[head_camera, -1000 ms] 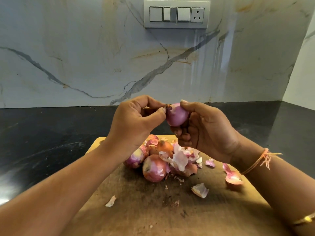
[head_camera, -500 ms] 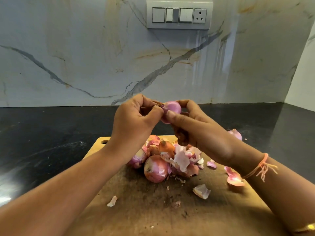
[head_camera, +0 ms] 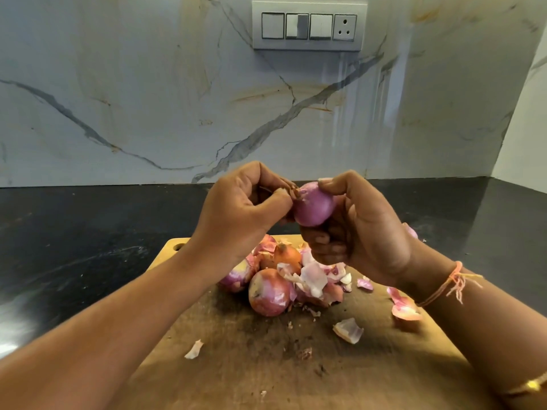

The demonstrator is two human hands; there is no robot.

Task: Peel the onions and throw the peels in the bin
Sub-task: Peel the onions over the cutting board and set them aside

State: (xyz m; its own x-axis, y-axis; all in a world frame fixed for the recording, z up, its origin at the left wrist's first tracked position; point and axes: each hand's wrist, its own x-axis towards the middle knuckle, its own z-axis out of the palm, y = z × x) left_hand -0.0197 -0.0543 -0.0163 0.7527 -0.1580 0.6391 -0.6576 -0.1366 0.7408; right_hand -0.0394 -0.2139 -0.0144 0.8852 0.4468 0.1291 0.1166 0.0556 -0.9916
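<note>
I am gripping a nearly bare onion [head_camera: 313, 206] in my right hand [head_camera: 367, 232] — left hand [head_camera: 239, 214] pinching its last skin; unpeeled onions [head_camera: 268, 291] and scattered peels [head_camera: 347, 329] are waiting on the board [head_camera: 236, 365] — no bin showing.

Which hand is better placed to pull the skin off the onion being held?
Left, probably. The left hand pinches the skin at the tip of the onion, while the right hand grips the onion and steadies it.
</note>
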